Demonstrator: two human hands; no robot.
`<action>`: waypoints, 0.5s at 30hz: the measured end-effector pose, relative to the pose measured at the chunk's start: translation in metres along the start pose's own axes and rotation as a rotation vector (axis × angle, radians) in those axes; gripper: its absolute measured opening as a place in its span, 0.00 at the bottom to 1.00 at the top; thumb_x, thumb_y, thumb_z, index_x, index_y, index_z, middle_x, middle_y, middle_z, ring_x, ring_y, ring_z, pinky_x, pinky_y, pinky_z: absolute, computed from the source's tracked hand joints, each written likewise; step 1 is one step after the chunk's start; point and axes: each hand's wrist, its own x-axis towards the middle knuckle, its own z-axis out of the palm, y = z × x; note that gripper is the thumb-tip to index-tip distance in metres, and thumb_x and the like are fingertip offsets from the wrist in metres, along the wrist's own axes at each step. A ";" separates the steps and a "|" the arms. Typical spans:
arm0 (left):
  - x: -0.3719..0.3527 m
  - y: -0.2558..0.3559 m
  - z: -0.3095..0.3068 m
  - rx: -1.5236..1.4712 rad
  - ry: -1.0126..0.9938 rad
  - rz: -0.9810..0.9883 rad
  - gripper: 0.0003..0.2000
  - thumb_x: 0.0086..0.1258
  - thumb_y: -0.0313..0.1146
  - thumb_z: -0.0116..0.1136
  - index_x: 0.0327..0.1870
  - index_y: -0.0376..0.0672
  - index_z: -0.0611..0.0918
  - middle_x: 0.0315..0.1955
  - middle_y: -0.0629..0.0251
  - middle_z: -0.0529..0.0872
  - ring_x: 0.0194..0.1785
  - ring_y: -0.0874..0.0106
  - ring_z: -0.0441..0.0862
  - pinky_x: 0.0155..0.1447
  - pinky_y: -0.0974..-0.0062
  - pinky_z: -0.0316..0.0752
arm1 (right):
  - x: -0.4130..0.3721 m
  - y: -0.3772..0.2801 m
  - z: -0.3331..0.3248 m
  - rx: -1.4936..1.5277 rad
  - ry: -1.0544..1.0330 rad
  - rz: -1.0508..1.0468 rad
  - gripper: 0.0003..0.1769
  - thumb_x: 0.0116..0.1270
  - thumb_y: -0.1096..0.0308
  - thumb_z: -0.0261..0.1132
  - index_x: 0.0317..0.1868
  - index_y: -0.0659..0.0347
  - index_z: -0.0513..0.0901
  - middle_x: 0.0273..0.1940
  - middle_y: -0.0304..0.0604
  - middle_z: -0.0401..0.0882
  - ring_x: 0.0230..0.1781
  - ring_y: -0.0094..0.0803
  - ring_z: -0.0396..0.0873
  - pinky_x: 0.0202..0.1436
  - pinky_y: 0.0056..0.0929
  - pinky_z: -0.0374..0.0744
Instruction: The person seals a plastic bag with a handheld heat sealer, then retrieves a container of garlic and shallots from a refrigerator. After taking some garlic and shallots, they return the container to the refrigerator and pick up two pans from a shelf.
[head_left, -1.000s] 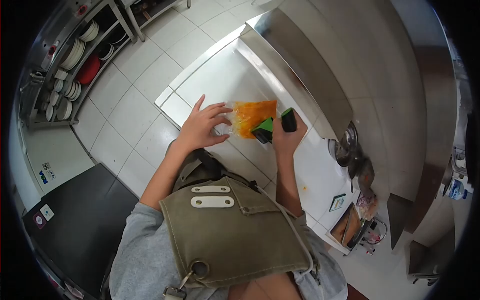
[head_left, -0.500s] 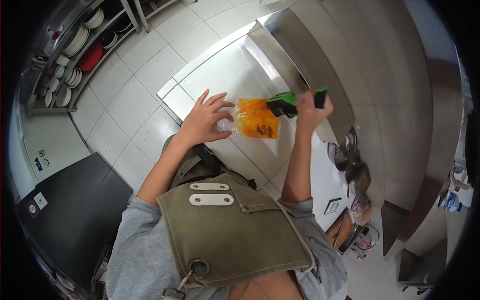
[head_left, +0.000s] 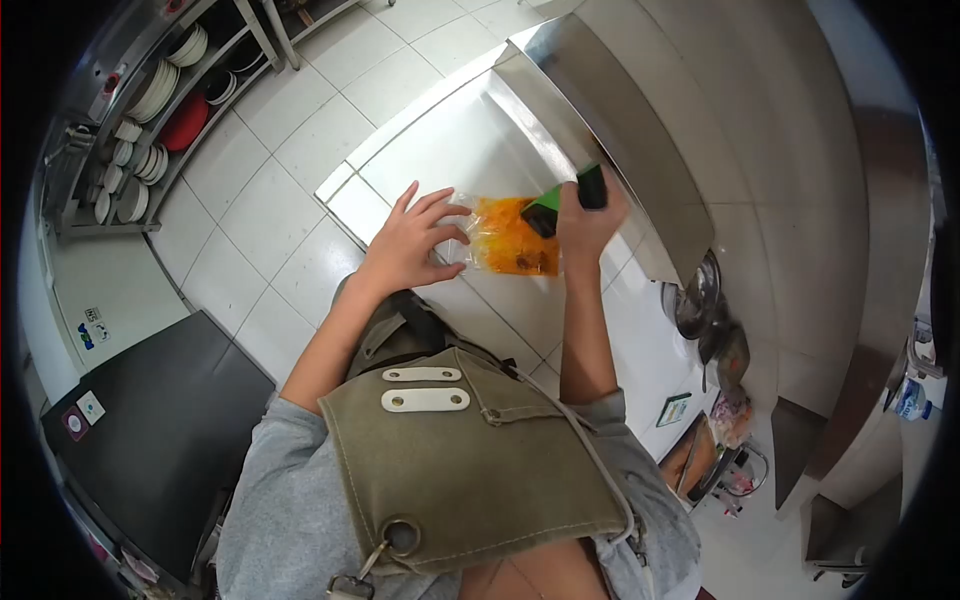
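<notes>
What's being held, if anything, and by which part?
Right hand: green-black tool, gripped around its middle, both ends showing. Left hand: open, fingertips at the clear edge of the bag; no firm hold visible.

The bag (head_left: 515, 235) lay flat on the worktop (head_left: 420, 150), in front of the person. The left grip (head_left: 412, 240) was at its left edge; the right grip (head_left: 592, 218) held the tool (head_left: 545, 212) at its far right corner. Along the worktop's right side, beyond the bag, ran an upright panel (head_left: 625, 145). Nearer, to the right, pans (head_left: 692, 298) sat at the edge, then a card (head_left: 673, 410) on the worktop and a tray (head_left: 690, 458) behind it, closer to the person. A bottle (head_left: 912, 400) stood far right. Across the floor (head_left: 300, 120), far left, a rack (head_left: 215, 135) held plates (head_left: 155, 92) on its shelves; a cabinet (head_left: 150, 430) was nearer, left.
</notes>
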 end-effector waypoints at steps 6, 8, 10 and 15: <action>0.000 -0.001 0.000 -0.004 0.009 0.002 0.12 0.48 0.41 0.67 0.34 0.54 0.81 0.53 0.74 0.76 0.67 0.67 0.62 0.72 0.50 0.45 | 0.010 0.014 -0.017 0.093 0.043 0.205 0.04 0.46 0.78 0.59 0.24 0.69 0.73 0.16 0.38 0.67 0.18 0.21 0.66 0.23 0.23 0.68; 0.001 0.000 -0.002 -0.009 0.013 0.005 0.12 0.48 0.40 0.67 0.34 0.54 0.81 0.53 0.74 0.76 0.67 0.67 0.63 0.72 0.50 0.45 | -0.002 0.009 -0.006 -0.027 -0.006 0.038 0.04 0.47 0.78 0.59 0.23 0.69 0.71 0.17 0.38 0.65 0.19 0.21 0.65 0.23 0.23 0.67; 0.002 0.000 -0.001 -0.005 0.012 0.013 0.12 0.47 0.40 0.67 0.34 0.54 0.81 0.53 0.73 0.76 0.67 0.67 0.63 0.72 0.50 0.45 | -0.002 0.009 -0.003 -0.065 -0.057 0.008 0.05 0.47 0.78 0.59 0.23 0.69 0.70 0.17 0.38 0.64 0.19 0.21 0.63 0.24 0.23 0.66; 0.000 -0.002 0.000 0.001 0.012 0.007 0.12 0.47 0.41 0.67 0.34 0.54 0.81 0.53 0.73 0.76 0.67 0.67 0.63 0.72 0.50 0.46 | 0.002 0.002 -0.008 -0.018 0.015 0.105 0.05 0.46 0.77 0.59 0.24 0.68 0.72 0.18 0.38 0.65 0.20 0.23 0.61 0.26 0.23 0.67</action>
